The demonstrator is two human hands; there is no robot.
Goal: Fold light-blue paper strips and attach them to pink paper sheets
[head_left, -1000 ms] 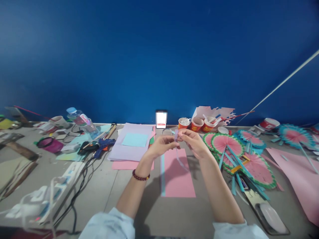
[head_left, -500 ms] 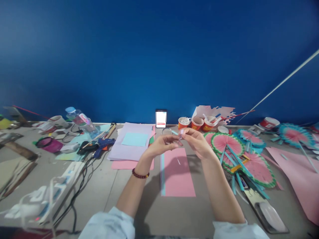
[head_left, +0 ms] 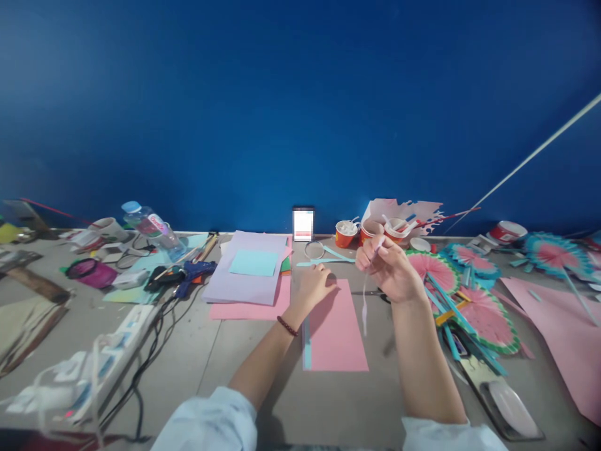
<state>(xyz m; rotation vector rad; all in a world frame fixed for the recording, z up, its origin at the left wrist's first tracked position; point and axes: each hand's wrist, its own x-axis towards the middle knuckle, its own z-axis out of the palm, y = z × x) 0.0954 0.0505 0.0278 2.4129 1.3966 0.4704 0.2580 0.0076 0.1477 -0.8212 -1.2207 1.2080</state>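
My right hand (head_left: 393,270) is raised on the right, thumb and fingertips pinched on a thin pale strip (head_left: 365,311). The strip dangles loosely below the fingers, twisted and almost see-through. My left hand (head_left: 314,287) reaches low over the upper left part of a pink sheet (head_left: 338,338), its thumb held away from the fingers and nothing visible in it. A light blue band (head_left: 307,351) runs along the sheet's left edge. Just beyond the left hand are light blue paper strips (head_left: 339,254) and a clear roll of tape (head_left: 313,250).
Left of the hands lies a stack of lilac paper (head_left: 220,282) with a blue piece (head_left: 253,263) on top. A glue gun (head_left: 192,275), bottle (head_left: 154,227) and power strip (head_left: 113,351) are farther left. Paper fans (head_left: 486,319) crowd the right; cups (head_left: 346,235) and a phone (head_left: 303,224) stand behind.
My hands have separated. The right moved right, with the pale strip now hanging from it; the left came down over the pink sheet.
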